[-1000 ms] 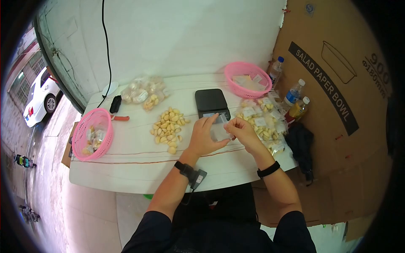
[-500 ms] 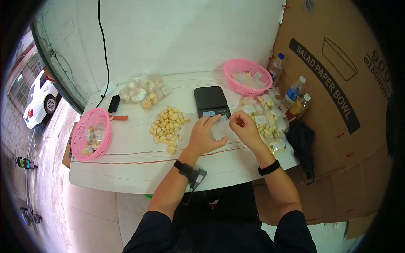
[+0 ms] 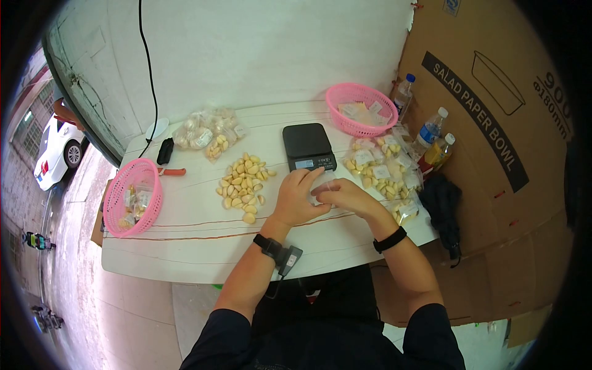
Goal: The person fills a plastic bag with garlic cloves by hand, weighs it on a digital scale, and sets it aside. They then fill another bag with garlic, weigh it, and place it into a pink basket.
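In front of the scale, my left hand [image 3: 296, 198] is closed on a small clear plastic bag [image 3: 328, 179]. My right hand [image 3: 346, 196] reaches across from the right with its fingers bent and pressed at the bag's side; its fingertips are partly hidden. A black digital scale [image 3: 307, 145] with a lit display lies just beyond both hands, nothing on its plate. Left of my left hand is a loose pile of peeled garlic cloves [image 3: 243, 182]. Several filled bags of garlic cloves [image 3: 383, 172] are heaped right of my right hand.
A pink basket [image 3: 159, 196] with small bags stands at the left, an orange-handled tool [image 3: 174, 172] beside it. Bagged garlic bulbs [image 3: 206, 131] lie behind. Another pink basket [image 3: 354, 92], bottles [image 3: 430, 131], a black umbrella [image 3: 441, 206] and a large carton [image 3: 481, 80] line the right.
My right hand has moved left, from above the bag's right side to its front, close to my left hand's fingers. My left hand stays nearly in place.
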### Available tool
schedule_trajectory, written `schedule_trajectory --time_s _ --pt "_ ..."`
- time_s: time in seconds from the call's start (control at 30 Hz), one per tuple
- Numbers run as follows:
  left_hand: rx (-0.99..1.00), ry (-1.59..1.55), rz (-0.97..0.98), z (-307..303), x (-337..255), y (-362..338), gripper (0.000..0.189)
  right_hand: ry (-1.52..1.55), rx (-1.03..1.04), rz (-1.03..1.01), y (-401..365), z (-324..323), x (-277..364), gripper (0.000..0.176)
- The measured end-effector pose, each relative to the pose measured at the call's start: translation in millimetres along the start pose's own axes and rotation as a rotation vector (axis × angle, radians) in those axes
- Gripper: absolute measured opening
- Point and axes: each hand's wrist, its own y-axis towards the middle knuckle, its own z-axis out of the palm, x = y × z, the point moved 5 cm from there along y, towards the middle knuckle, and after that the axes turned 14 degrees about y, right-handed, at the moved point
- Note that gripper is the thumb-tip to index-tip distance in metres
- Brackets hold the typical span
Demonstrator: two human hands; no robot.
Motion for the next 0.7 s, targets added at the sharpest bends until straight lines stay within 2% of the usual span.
schedule_trajectory --time_s 0.37,0.43,0.63,0.7 --pt "0.036 0.020 0.030 4 1 -1 0.076 0.198 0.023 0.048 9 9 -18 0.031" --pt "0.057 0.016 0.017 7 2 -2 0.079 0.108 -0.006 0.002 12 4 -22 0.027" --pt "0.061 0.040 -0.013 10 6 -4 0.076 0.101 -0.170 -0.137 8 -3 -26 0.023" --pt "0.082 0.044 -0.025 11 8 -5 0.073 0.179 -0.141 -0.148 7 -7 -26 0.021"
